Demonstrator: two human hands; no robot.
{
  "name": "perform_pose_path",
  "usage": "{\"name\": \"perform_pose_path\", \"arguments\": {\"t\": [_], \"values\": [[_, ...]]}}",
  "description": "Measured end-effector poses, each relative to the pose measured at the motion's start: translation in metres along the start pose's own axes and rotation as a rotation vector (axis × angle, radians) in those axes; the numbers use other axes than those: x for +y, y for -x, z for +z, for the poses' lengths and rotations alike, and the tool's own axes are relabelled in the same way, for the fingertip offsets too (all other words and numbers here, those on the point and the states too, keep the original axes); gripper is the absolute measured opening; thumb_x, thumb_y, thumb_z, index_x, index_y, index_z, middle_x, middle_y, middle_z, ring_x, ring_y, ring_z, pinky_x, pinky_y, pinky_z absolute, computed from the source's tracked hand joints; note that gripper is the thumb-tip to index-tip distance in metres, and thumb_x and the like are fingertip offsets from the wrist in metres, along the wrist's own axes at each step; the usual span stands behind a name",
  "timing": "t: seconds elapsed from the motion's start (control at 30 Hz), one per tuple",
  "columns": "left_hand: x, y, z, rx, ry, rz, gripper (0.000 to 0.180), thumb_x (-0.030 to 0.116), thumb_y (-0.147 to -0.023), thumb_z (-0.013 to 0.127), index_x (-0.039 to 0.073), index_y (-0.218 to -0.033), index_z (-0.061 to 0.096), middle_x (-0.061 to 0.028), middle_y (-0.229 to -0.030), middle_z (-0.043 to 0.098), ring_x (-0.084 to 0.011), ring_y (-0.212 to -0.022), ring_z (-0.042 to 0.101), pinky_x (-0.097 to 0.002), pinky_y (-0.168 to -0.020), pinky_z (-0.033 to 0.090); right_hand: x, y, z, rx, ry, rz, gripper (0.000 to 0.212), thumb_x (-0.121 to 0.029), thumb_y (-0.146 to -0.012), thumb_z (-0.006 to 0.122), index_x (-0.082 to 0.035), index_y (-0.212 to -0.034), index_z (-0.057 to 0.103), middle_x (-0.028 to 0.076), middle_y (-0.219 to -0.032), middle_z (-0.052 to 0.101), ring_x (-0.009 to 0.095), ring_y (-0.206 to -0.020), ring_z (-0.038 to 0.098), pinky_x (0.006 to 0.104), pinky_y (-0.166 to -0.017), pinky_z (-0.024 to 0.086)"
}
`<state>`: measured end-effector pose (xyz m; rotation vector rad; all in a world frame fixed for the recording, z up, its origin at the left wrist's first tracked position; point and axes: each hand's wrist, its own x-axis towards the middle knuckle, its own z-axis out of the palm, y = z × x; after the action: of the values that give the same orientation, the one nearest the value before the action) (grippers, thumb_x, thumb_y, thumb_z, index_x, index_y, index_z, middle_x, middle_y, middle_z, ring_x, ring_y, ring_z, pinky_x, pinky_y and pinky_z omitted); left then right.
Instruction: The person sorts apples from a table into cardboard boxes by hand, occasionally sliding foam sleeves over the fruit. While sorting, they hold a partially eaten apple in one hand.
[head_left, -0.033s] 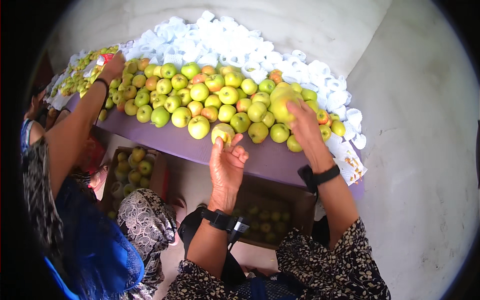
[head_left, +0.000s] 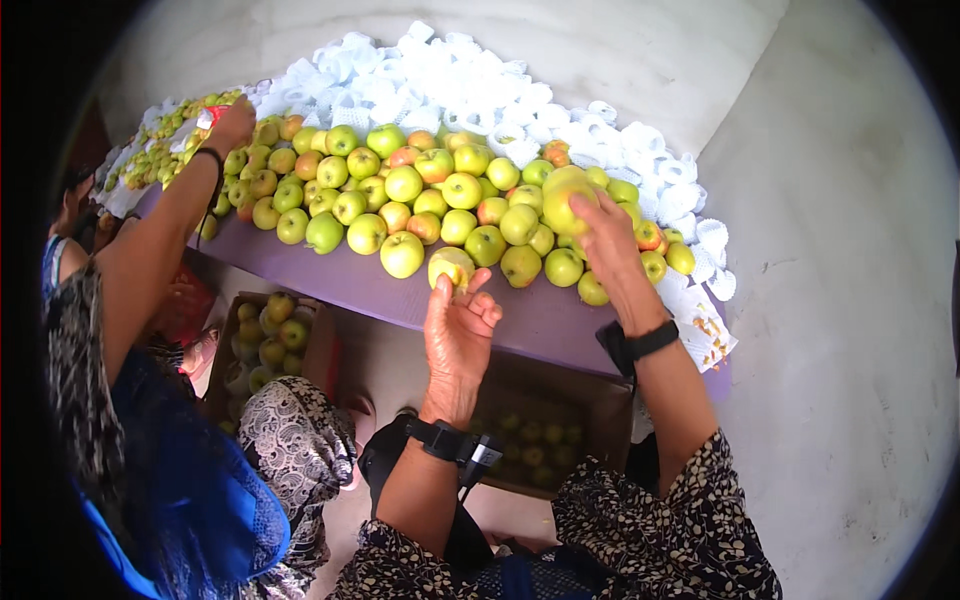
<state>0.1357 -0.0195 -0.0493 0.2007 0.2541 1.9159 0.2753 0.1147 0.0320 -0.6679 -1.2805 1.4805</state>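
In my left hand (head_left: 458,325), at the front edge of the purple table (head_left: 300,267), a yellow-green apple (head_left: 449,266) is held at the fingertips. The other fingers are loosely curled, palm up. Farther right, my right hand (head_left: 611,240) grips a second yellow-green apple (head_left: 570,203) from its right side, over the right part of the heap. Many green, yellow and red-blushed apples (head_left: 404,184) lie heaped between the hands and the back of the table.
White foam net sleeves (head_left: 440,80) are piled behind the apples. A stained white paper (head_left: 703,335) lies at the table's right end. Boxes of apples, one at left (head_left: 318,345) and one below the table (head_left: 600,415), stand on the floor. A co-worker's arm (head_left: 165,235) reaches over the heap at left.
The picture has shifted slightly. The apple in my right hand, smeared by motion before, now looks sharper and slightly lower left of its earlier place against the heap. My left hand keeps its apple.
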Motion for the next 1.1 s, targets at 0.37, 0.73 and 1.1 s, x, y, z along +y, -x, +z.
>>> {"name": "perform_pose_path", "arguments": {"t": [0.37, 0.73, 1.1], "values": [[0.006, -0.006, -0.001, 0.006, -0.047, -0.048, 0.041, 0.037, -0.087, 0.06, 0.01, -0.115, 0.047, -0.0165, -0.105, 0.058, -0.0151, -0.071, 0.057, -0.0287, -0.062, 0.048, 0.046, -0.105, 0.048, -0.01, 0.96, -0.207, 0.06, -0.04, -0.06, 0.081, 0.001, -0.102, 0.066, 0.027, -0.134, 0.036, 0.033, -0.128, 0.033, 0.0383, -0.104, 0.032], [0.013, -0.011, -0.006, -0.006, -0.05, -0.081, 0.04, 0.033, -0.086, 0.062, 0.008, -0.114, 0.049, -0.0165, -0.105, 0.058, -0.0142, -0.07, 0.057, -0.0272, -0.063, 0.05, 0.087, -0.116, 0.052, -0.275, 1.321, -0.261, 0.038, -0.039, -0.077, 0.065, -0.007, -0.096, 0.067, 0.027, -0.129, 0.043, 0.039, -0.122, 0.041, 0.0425, -0.104, 0.031], [0.019, -0.008, 0.006, -0.323, 0.088, -0.184, 0.051, 0.034, -0.084, 0.062, 0.002, -0.121, 0.046, -0.0158, -0.108, 0.057, -0.0212, -0.082, 0.06, -0.0331, -0.065, 0.05, 0.019, -0.047, 0.026, -0.128, 1.307, -0.681, 0.033, -0.027, -0.082, 0.064, -0.002, -0.103, 0.06, 0.022, -0.123, 0.051, 0.038, -0.114, 0.048, 0.0408, -0.096, 0.038]]}}
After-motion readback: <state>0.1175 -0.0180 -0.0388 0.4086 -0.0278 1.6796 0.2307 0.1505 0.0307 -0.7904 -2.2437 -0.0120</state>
